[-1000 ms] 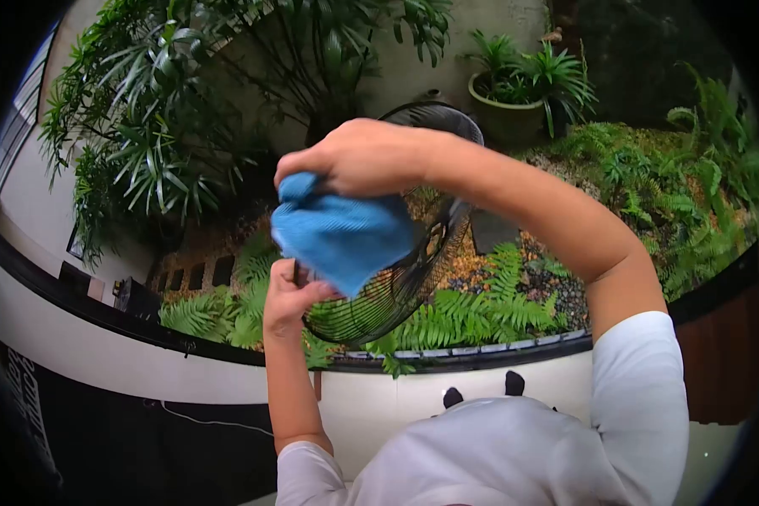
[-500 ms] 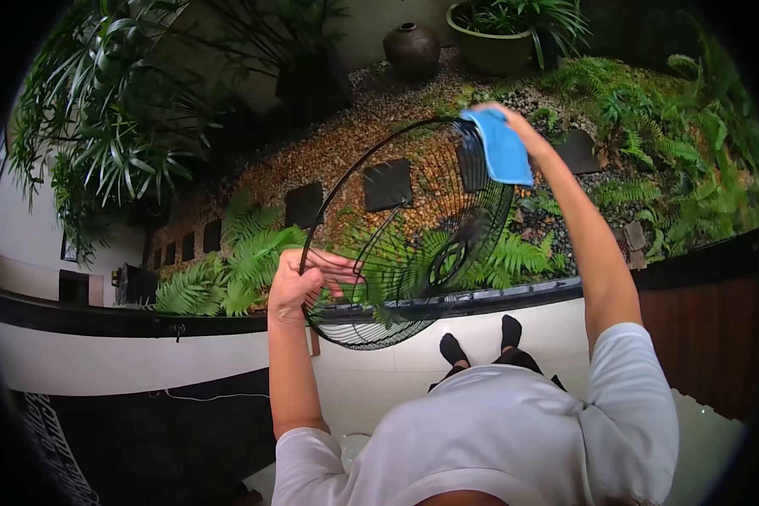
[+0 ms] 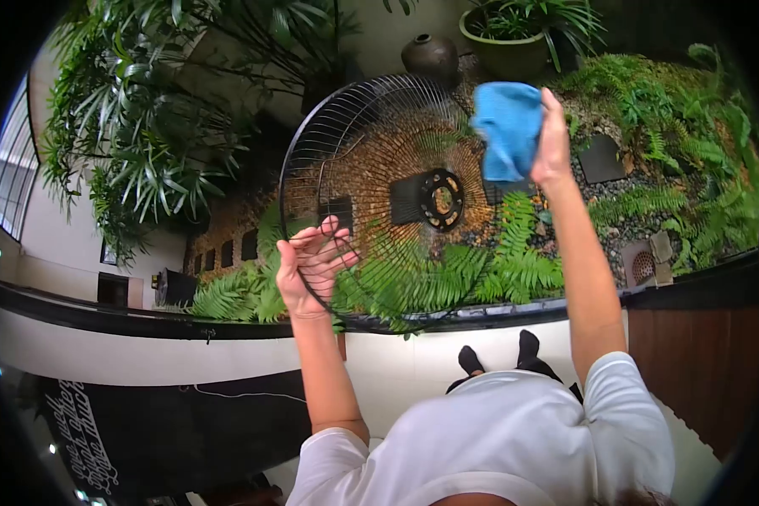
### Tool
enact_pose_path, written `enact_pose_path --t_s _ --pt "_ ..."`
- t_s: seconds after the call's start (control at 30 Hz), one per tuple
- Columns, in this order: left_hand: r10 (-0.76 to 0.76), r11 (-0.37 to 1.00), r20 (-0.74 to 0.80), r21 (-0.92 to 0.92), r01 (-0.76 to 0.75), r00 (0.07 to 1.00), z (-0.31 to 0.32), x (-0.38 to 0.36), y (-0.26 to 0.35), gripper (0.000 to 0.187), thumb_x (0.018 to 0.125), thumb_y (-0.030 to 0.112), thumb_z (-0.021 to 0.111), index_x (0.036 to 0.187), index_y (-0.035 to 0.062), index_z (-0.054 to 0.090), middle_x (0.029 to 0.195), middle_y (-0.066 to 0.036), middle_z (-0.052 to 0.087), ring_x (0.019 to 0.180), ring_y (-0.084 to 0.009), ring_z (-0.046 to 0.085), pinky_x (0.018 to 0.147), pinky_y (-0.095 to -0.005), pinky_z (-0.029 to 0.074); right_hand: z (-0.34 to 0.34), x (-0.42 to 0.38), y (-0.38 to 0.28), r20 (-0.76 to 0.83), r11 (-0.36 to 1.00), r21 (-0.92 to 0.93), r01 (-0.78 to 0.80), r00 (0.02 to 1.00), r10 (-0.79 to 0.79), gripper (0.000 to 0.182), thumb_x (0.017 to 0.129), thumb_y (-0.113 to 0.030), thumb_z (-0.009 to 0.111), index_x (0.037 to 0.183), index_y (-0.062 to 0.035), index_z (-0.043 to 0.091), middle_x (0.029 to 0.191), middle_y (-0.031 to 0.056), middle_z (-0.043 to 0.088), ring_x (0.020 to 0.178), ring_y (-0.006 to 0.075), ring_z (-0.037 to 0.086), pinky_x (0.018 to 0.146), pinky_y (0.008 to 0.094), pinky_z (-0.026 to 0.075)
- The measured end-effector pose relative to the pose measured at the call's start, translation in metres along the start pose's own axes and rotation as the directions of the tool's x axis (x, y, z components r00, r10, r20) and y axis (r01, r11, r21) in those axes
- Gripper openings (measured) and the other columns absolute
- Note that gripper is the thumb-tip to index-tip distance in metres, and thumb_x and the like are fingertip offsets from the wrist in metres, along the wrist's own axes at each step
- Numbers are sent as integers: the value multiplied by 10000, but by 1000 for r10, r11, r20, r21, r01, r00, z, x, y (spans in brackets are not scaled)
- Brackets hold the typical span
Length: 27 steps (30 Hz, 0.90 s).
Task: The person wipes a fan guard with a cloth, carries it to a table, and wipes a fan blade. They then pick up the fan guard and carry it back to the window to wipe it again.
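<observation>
A round black wire fan guard (image 3: 371,126) hangs in front of me, its central ring facing me. My left hand (image 3: 314,261) supports it at the lower left rim, thumb outside and the other fingers spread behind the wires. A blue cloth (image 3: 508,126) is in my right hand (image 3: 551,143), at the right side of the guard. The cloth hides most of that hand's fingers, and whether it touches the wires is hard to tell.
Beyond the guard lies a gravel garden with dark stepping stones (image 3: 601,158), ferns (image 3: 523,261), a brown jar (image 3: 430,57) and a green planter pot (image 3: 504,52). A dark ledge (image 3: 691,281) borders it. A black banner with white lettering (image 3: 169,430) is at the lower left.
The guard has turned from a slanted view to face me more fully and has risen. The blue cloth has spread out, and my left fingers are more widely spread.
</observation>
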<state>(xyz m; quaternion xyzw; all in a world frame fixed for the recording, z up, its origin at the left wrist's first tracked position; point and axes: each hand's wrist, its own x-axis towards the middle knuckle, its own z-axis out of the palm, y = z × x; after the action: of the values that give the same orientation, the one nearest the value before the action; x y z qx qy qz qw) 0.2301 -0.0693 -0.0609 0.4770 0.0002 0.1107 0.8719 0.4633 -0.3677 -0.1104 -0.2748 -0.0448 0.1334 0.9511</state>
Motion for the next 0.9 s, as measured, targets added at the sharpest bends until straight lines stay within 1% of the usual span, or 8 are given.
enact_pose_path --t_s 0.07,0.13,0.2,0.33,0.53,0.63,0.73,0.9 --pt "36 999 -2 10 -36 999 15 11 -12 504 971 447 324 1115 27 562 1230 -227 539 1094 -394 549 753 -563 546 52 -2 7 35 995 -32 90 995 -89 483 903 -442 475 1129 -28 575 1120 130 599 1004 243 591 897 382 465" --pt "38 999 22 0 -38 999 39 19 -27 488 973 425 336 1127 16 553 1242 -237 527 1100 -395 545 778 -563 538 70 20 57 166 820 -509 262 964 -206 430 908 -352 498 1139 4 570 1145 154 566 1073 278 540 946 377 405" --pt "26 997 62 -78 -21 998 42 32 -36 467 974 398 355 1135 3 544 1250 -244 518 1110 -397 538 812 -553 527 96 4 89 429 77 -782 619 624 -653 332 885 -199 528 1135 15 568 1120 167 549 1070 331 515 938 395 379" --pt "59 994 125 -101 -47 990 30 49 -39 443 974 375 373 1137 1 545 1236 -231 534 1121 -382 535 840 -516 517 118 -28 88 557 57 -686 725 574 -600 325 780 -2 520 1100 -29 573 1043 138 573 994 303 540 889 408 384" --pt "17 892 31 -452 -2 999 -39 57 -37 405 970 342 423 1123 -6 560 1144 -177 597 1092 -356 545 902 -461 476 93 -95 109 814 63 -528 847 526 -248 337 768 -17 505 1103 -46 534 1002 110 566 995 261 557 873 378 394" --pt "143 921 51 -372 -114 988 -49 47 -38 433 965 373 410 1155 7 543 1234 -188 548 1143 -337 513 870 -481 472 44 -121 101 865 -13 -495 869 492 -95 301 783 -21 510 1076 -44 574 1008 115 572 985 271 558 849 382 423" --pt "210 946 20 -256 -198 978 -64 36 -23 419 964 375 412 1148 26 554 1272 -190 523 1155 -329 506 847 -453 493 3 -97 82 594 204 -774 599 799 -90 347 784 24 525 1127 -19 546 982 164 564 927 325 557 843 373 452" --pt "256 940 47 -246 -237 966 -74 28 -14 400 960 385 420 1132 57 573 1304 -168 506 1150 -291 515 804 -404 529 46 -73 74 486 453 -737 502 859 -160 445 757 -32 651 1176 -31 500 1073 160 549 995 332 553 868 353 441"
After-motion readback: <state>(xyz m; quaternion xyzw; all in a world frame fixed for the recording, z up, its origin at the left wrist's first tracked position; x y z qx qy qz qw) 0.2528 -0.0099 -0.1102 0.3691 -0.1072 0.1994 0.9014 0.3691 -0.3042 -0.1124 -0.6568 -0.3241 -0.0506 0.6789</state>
